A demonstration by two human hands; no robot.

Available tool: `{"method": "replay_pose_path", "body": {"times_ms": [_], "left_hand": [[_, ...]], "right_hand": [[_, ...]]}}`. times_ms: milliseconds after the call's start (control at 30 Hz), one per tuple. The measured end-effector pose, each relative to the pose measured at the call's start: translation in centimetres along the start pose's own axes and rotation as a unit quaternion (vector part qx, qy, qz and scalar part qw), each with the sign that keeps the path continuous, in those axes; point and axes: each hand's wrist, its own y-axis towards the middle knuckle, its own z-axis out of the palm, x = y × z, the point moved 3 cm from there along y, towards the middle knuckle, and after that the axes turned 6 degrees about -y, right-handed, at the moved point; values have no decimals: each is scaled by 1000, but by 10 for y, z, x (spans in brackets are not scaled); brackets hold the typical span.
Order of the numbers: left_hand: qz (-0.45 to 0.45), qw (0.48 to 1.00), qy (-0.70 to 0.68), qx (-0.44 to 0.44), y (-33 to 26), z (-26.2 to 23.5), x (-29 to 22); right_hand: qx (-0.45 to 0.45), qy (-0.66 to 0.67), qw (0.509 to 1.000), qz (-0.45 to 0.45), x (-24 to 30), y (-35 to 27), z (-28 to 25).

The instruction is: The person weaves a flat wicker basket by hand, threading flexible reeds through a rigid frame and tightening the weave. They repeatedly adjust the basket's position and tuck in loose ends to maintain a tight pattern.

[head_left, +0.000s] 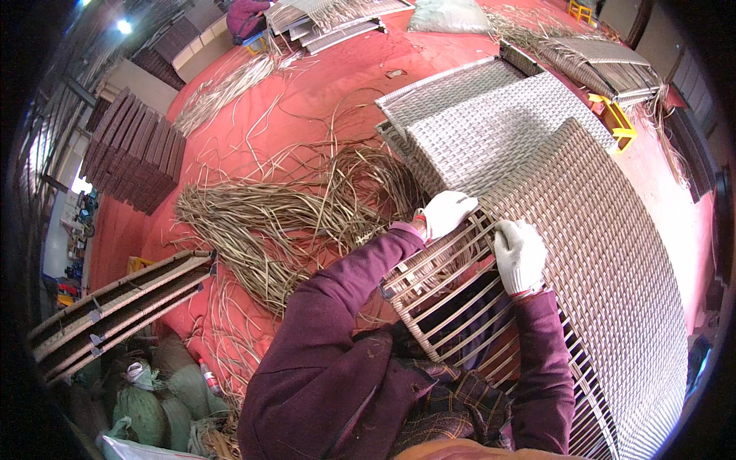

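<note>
A large woven wicker panel (606, 253) lies tilted in front of me, its near end still bare frame bars (452, 307). My left hand (447, 212), in a white glove, grips the panel's upper left edge where the weave ends. My right hand (520, 255), also gloved, presses on the weave line a little to the right, fingers curled on a strand. Both sleeves are dark maroon.
A heap of loose wicker strips (276, 222) spreads over the red floor to my left. More woven panels (475, 100) lie behind the one I touch. A dark stack of panels (134, 149) stands at far left, frames (115, 303) at lower left, sacks (161, 406) below, a yellow stool (617, 123).
</note>
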Motion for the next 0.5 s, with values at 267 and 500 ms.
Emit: {"method": "replay_pose_path", "body": {"times_ms": [267,500], "left_hand": [[-44,998,-41,-1,1,-1,-2],[-29,999,-21,-4,2,0,5]], "right_hand": [[0,-7,1000,3,-1,1,-3],[7,1,1000,6,-1,-1,-1]]}}
